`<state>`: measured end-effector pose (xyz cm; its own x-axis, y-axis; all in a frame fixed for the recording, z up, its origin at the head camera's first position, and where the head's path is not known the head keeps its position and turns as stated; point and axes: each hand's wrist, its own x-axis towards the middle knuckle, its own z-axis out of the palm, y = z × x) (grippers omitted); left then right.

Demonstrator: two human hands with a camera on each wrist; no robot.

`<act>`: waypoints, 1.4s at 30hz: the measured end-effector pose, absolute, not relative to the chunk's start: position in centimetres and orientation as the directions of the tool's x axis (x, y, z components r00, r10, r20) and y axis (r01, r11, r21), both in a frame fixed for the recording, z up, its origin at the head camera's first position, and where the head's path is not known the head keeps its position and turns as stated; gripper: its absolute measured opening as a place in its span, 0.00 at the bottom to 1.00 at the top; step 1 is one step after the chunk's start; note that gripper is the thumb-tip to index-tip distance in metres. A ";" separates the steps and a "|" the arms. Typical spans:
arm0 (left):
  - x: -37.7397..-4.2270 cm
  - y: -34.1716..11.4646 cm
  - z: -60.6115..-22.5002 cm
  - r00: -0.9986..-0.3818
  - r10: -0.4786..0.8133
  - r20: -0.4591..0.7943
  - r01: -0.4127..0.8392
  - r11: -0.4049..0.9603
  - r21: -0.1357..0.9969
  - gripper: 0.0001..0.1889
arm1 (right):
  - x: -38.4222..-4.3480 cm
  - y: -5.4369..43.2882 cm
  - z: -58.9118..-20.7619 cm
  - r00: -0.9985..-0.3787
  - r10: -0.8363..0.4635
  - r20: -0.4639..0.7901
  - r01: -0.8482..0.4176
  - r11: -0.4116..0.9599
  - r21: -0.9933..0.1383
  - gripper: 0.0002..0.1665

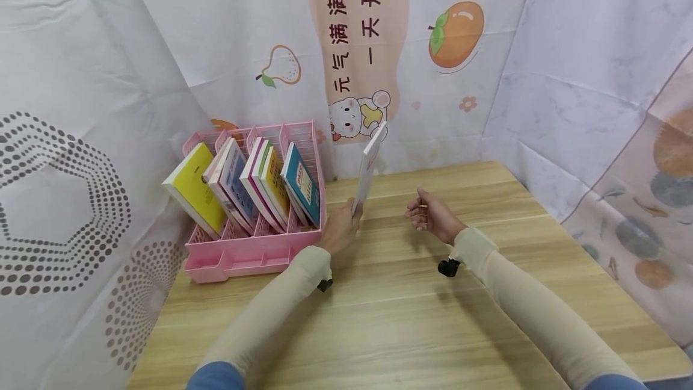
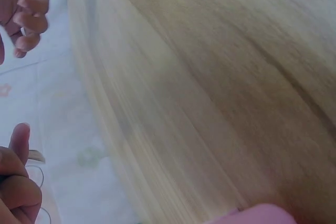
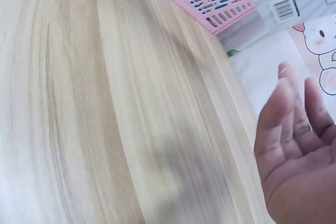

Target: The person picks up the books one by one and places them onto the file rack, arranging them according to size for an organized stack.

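Observation:
My left hand (image 1: 338,230) grips a thin white book (image 1: 369,164) by its lower edge, holding it upright and nearly edge-on above the table, just right of a pink desktop rack (image 1: 251,257). The right wrist view shows a QR code and a barcode on the cover of that book (image 3: 310,3). My right hand (image 1: 437,219) hovers over the table further right, fingers loosely bent, touching nothing. Only a sliver of the held book shows beside the left hand (image 2: 18,187) in the left wrist view.
The slanted rack compartments hold a yellow book (image 1: 200,188), a teal book (image 1: 303,182) and several others between them. Beneath runs a low tray with dividers. The wooden table (image 1: 390,312) meets a printed curtain (image 1: 233,23) at the back and sides.

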<state>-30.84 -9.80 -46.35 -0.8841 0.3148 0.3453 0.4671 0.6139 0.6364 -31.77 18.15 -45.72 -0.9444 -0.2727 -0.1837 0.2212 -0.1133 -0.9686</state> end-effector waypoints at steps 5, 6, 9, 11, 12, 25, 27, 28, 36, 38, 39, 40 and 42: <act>-30.6 -10.7 -46.3 -0.873 0.260 0.413 0.480 0.611 0.630 0.23 | -31.8 17.7 -46.6 -0.949 -0.236 -0.210 0.220 -0.020 -0.975 0.37; -30.6 -10.8 -46.3 -0.870 0.250 0.424 0.482 0.608 0.631 0.24 | -31.8 17.6 -46.8 -0.949 -0.229 -0.215 0.225 -0.014 -0.974 0.37; -30.4 -11.1 -46.1 -0.859 0.229 0.458 0.494 0.607 0.623 0.25 | -31.9 17.4 -47.2 -0.946 -0.231 -0.226 0.229 0.014 -0.973 0.37; -30.3 -11.4 -46.0 -0.851 0.214 0.479 0.498 0.619 0.607 0.24 | -31.9 17.3 -47.5 -0.945 -0.232 -0.231 0.231 0.030 -0.973 0.37; -30.3 -11.5 -45.9 -0.847 0.206 0.490 0.498 0.630 0.596 0.24 | -31.9 17.3 -47.6 -0.943 -0.233 -0.236 0.236 0.029 -0.971 0.37; -29.8 -14.6 -45.3 -0.774 0.099 0.625 0.494 0.711 0.499 0.19 | -32.1 16.4 -48.0 -0.923 -0.251 -0.291 0.321 -0.087 -0.943 0.28; -29.9 -15.0 -45.0 -0.786 0.081 0.613 0.478 0.709 0.519 0.19 | -32.2 16.0 -48.1 -0.920 -0.255 -0.297 0.322 -0.061 -0.945 0.29; -29.9 -15.1 -45.0 -0.792 0.072 0.606 0.469 0.708 0.528 0.20 | -32.2 15.8 -48.2 -0.918 -0.260 -0.300 0.321 -0.043 -0.946 0.30; -30.1 -16.8 -45.3 -0.750 0.072 0.657 0.475 0.751 0.460 0.21 | -32.2 13.8 -48.5 -0.906 -0.264 -0.330 0.335 0.029 -0.942 0.33; -30.2 -17.1 -45.4 -0.722 0.074 0.688 0.489 0.759 0.431 0.20 | -32.2 13.3 -48.6 -0.903 -0.271 -0.332 0.341 0.017 -0.940 0.32; -30.2 -17.3 -45.4 -0.714 0.071 0.697 0.493 0.758 0.427 0.19 | -32.2 13.0 -48.6 -0.902 -0.274 -0.334 0.344 0.010 -0.939 0.31; -30.1 -17.4 -45.4 -0.714 0.065 0.697 0.490 0.758 0.431 0.19 | -32.2 12.7 -48.6 -0.899 -0.277 -0.338 0.351 0.003 -0.936 0.31; -30.1 -17.7 -45.4 -0.719 0.048 0.694 0.471 0.768 0.435 0.21 | -32.1 12.1 -48.7 -0.894 -0.287 -0.343 0.358 0.000 -0.934 0.32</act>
<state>-30.11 -17.68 -45.35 -0.7185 0.0481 0.6938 0.4710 0.7677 0.4346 -32.10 12.09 -48.70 -0.8944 -0.2872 -0.3428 0.3577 0.0005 -0.9338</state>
